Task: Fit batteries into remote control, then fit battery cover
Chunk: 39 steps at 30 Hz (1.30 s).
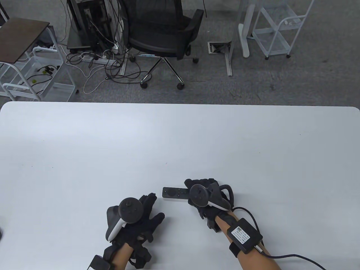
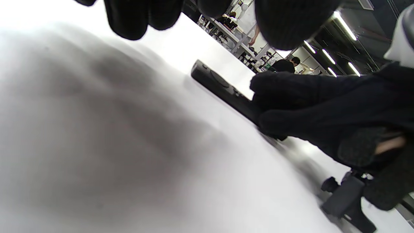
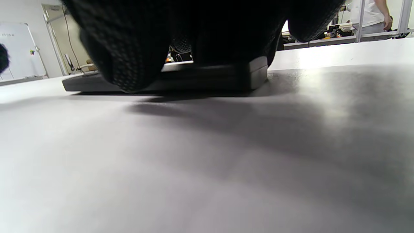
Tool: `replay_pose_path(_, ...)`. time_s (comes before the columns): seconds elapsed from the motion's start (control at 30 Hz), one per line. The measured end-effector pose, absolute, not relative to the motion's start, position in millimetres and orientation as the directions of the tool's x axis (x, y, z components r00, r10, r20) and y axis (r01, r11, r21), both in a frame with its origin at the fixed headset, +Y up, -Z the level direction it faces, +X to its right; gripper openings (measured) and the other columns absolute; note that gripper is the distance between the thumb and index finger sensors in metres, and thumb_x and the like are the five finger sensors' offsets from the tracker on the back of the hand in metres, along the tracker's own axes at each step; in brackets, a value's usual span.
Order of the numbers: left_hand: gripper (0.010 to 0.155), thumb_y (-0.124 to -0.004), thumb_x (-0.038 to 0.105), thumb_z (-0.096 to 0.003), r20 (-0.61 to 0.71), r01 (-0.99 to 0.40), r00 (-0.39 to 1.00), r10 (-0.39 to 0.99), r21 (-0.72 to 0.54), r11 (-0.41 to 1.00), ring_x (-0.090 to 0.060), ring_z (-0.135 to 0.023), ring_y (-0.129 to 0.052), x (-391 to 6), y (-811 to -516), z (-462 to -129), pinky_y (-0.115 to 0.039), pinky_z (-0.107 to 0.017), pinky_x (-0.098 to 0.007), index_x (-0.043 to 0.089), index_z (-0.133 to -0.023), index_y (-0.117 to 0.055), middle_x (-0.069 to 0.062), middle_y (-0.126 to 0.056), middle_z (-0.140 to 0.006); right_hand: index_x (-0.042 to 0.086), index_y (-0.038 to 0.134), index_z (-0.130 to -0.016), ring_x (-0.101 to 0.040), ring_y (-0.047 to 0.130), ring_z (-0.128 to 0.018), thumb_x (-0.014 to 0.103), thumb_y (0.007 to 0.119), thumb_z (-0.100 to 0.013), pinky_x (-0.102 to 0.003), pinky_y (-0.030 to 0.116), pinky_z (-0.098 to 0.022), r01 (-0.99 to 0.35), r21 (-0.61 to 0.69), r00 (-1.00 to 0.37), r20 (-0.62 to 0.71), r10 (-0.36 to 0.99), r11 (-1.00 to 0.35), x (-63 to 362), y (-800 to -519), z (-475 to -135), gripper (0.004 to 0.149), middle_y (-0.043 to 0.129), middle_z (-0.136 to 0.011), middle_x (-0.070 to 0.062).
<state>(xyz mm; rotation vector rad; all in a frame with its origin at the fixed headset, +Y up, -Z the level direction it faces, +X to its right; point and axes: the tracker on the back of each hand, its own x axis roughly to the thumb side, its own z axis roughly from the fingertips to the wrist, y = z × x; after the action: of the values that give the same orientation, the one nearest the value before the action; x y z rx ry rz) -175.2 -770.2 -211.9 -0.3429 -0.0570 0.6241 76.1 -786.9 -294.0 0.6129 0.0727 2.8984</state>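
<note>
Here, flat on the white table, button side up: black remote control, long axis running left-right. Gripped at its right end by right hand. Just left, apart: left hand, fingers spread, holding nothing.

Office/lab, swivel chair, cable tangle, wire carts

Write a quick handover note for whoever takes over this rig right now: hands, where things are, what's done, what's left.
Right hand: fingers on the remote, which lies flat on the table, buttons up.
Left hand: holds nothing, spread just left of the remote, apart from it.
Batteries and cover: none in view.
Done or not: cannot tell, since the remote's back side is hidden.
Left: check its back for batteries and cover.
</note>
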Motion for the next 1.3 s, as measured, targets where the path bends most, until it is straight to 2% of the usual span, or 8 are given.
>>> replay_pose_path(0.13, 0.081, -0.076, 0.058, -0.0490, -0.044, -0.563, 0.810, 0.585, -0.336, 0.755, -0.049, -0.108, -0.058, -174.7, -770.5, -211.8, -0.043, -0.082, -0.066, 0.024, -0.115, -0.042, -0.021, -0.045, -0.123, 0.014, 0.070, -0.101, -0.045, 0.086, -0.087, 0.045, 0.086, -0.039, -0.066, 0.060, -0.067, -0.215, 0.074, -0.901, 0.370, 0.227, -0.974, 88.9, -781.9, -288.2, 0.071, 0.086, -0.099, -0.016)
replay_pose_path(0.27, 0.081, -0.076, 0.058, -0.0488, -0.037, -0.546, 0.822, 0.568, -0.335, 0.768, -0.049, -0.108, -0.058, -173.8, -771.3, -212.4, -0.043, -0.082, -0.066, 0.025, -0.115, -0.042, -0.021, -0.046, -0.123, 0.012, 0.068, -0.103, -0.050, 0.081, -0.089, 0.046, 0.082, -0.041, -0.069, 0.058, -0.067, -0.292, 0.110, -0.895, 0.317, 0.312, -0.950, 108.2, -771.3, -276.8, 0.072, 0.082, -0.101, -0.022)
replay_pose_path(0.47, 0.081, -0.077, 0.058, -0.0487, -0.015, -0.490, 0.860, 0.511, -0.309, 0.815, -0.049, -0.109, -0.058, -175.8, -768.3, -212.1, -0.043, -0.082, -0.066, 0.025, -0.115, -0.043, -0.020, -0.045, -0.123, 0.007, 0.048, -0.112, -0.064, 0.050, -0.099, 0.052, 0.074, -0.044, -0.074, 0.042, -0.068, -0.283, 0.281, -0.923, 0.179, 0.340, -0.917, 137.0, -756.0, -245.4, 0.085, 0.054, -0.114, -0.035)
replay_pose_path(0.57, 0.081, -0.077, 0.058, -0.0486, -0.008, -0.471, 0.872, 0.490, -0.290, 0.833, -0.049, -0.109, -0.058, -176.6, -766.0, -211.9, -0.043, -0.082, -0.066, 0.025, -0.115, -0.043, -0.020, -0.046, -0.123, 0.007, 0.041, -0.114, -0.066, 0.043, -0.100, 0.054, 0.071, -0.045, -0.075, 0.039, -0.068, -0.271, 0.270, -0.934, 0.160, 0.321, -0.924, 148.3, -751.2, -225.6, 0.088, 0.045, -0.115, -0.037)
replay_pose_path(0.63, 0.081, -0.077, 0.058, -0.0486, 0.006, -0.456, 0.878, 0.479, -0.293, 0.840, -0.049, -0.109, -0.057, -176.7, -765.0, -212.0, -0.043, -0.082, -0.066, 0.025, -0.115, -0.043, -0.020, -0.046, -0.123, 0.006, 0.039, -0.114, -0.067, 0.042, -0.100, 0.055, 0.070, -0.046, -0.076, 0.039, -0.068, -0.328, 0.274, -0.920, 0.126, 0.372, -0.904, 155.6, -749.6, -214.4, 0.089, 0.043, -0.116, -0.039)
replay_pose_path(0.77, 0.080, -0.077, 0.058, -0.0483, 0.027, -0.441, 0.886, 0.464, -0.268, 0.857, -0.049, -0.109, -0.059, -177.2, -761.5, -209.9, -0.044, -0.082, -0.066, 0.026, -0.115, -0.045, -0.019, -0.047, -0.123, 0.006, 0.043, -0.114, -0.067, 0.045, -0.099, 0.053, 0.072, -0.046, -0.076, 0.041, -0.068, -0.418, 0.194, -0.888, 0.118, 0.445, -0.887, 163.4, -755.2, -206.1, 0.087, 0.047, -0.115, -0.038)
replay_pose_path(0.97, 0.079, -0.077, 0.057, -0.0483, 0.018, -0.424, 0.896, 0.444, -0.266, 0.866, -0.049, -0.108, -0.060, -177.7, -760.8, -210.2, -0.045, -0.082, -0.066, 0.025, -0.114, -0.047, -0.020, -0.049, -0.123, 0.007, 0.048, -0.112, -0.065, 0.050, -0.099, 0.053, 0.072, -0.046, -0.075, 0.044, -0.068, -0.277, 0.189, -0.945, 0.121, 0.303, -0.942, 161.5, -769.9, -216.2, 0.085, 0.053, -0.114, -0.036)
replay_pose_path(1.3, 0.079, -0.077, 0.057, -0.0481, 0.035, -0.394, 0.908, 0.418, -0.272, 0.878, -0.049, -0.108, -0.061, -174.4, -760.4, -209.3, -0.046, -0.082, -0.066, 0.026, -0.114, -0.048, -0.020, -0.050, -0.123, 0.008, 0.050, -0.112, -0.065, 0.051, -0.099, 0.053, 0.071, -0.046, -0.075, 0.045, -0.068, -0.246, 0.215, -0.948, 0.149, 0.280, -0.945, 156.0, -774.5, -211.1, 0.083, 0.054, -0.114, -0.036)
